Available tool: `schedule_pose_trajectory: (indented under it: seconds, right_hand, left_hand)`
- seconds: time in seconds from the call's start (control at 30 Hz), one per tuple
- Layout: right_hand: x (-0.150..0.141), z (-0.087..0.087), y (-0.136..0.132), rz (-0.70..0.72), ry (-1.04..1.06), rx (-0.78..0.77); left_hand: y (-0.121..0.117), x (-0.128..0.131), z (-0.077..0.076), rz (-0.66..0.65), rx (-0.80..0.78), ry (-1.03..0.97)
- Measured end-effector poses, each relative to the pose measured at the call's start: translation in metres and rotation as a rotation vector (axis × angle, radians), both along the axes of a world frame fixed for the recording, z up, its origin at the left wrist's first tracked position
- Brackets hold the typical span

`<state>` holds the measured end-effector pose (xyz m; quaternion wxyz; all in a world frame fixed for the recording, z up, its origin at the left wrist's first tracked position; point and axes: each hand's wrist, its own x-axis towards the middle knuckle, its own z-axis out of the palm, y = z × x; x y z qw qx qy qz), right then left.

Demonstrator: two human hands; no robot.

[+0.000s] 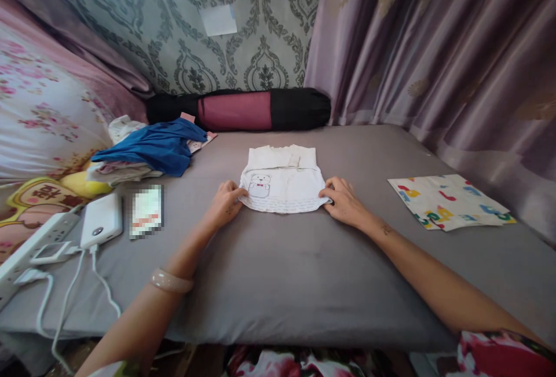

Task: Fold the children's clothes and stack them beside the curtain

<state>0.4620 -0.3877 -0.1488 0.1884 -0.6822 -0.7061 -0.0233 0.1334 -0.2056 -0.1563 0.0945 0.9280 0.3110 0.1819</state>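
Note:
A small white garment (284,183) with a printed bear lies partly folded on the grey sheet, a folded band across its upper half. My left hand (228,200) pinches its lower left corner between thumb and fingers. At the opposite lower corner, my right hand (343,198) grips the cloth the same way. Rows of small print run along the bottom edge between the two hands.
Left of the garment are a pile of clothes with a blue piece (156,145) on top, a blurred card (146,212), a white power bank (102,220) and a power strip (37,249) with cables. A folded patterned cloth (449,200) lies right. A dark bolster (234,110) lines the wall.

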Motion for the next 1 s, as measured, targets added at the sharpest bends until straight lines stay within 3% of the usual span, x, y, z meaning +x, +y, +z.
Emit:
schedule_pose_trajectory:
  seconds: [0.1,0.23,0.4,0.63,1.0]
  right_hand:
    - [0.004,-0.003,0.005,0.139,-0.058,0.057]
    - [0.010,-0.008,0.015,0.286,0.043,0.010]
    - [0.014,-0.001,0.032,0.192,0.186,0.058]
    - [0.019,0.012,0.061,0.026,0.226,0.118]
    - [0.024,0.021,0.113,-0.094,0.151,0.169]
  left_hand:
    - [0.006,0.002,0.002,-0.024,0.103,0.018]
    - [0.012,0.007,0.007,-0.056,0.061,0.014]
    - [0.018,0.021,0.016,0.034,0.010,-0.094]
    - [0.034,0.048,0.027,0.169,0.001,-0.222]
    - [0.084,0.093,0.015,0.278,0.045,-0.304]
